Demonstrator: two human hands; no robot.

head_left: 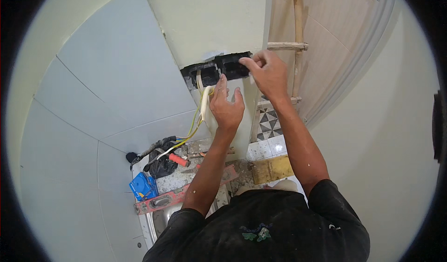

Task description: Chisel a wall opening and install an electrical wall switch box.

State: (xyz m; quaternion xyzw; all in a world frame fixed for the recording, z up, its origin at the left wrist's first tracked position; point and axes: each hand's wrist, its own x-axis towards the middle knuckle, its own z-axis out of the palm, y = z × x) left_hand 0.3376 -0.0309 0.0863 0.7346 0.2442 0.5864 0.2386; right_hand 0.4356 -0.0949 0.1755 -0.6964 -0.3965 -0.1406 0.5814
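Note:
Two black electrical back boxes (233,66) sit side by side in a cut-out in the pale wall. White and yellow-green wires (203,104) hang out of the left one. My left hand (227,107) is open, fingers stretched upward, its fingertips at the lower edge of the boxes near their join. At the right end of the boxes is my right hand (271,76), thumb and fingers drawn together in a pinch. Whatever it may hold there is too small or hidden to make out.
Below on the left lie a red spirit level (172,198), a blue box (143,186), a red-handled tool (179,160) and a black plastic bag (163,168), by a steel sink (160,222). A wooden ladder (298,48) leans beyond the wall's right edge. A yellowish board (272,169) lies low.

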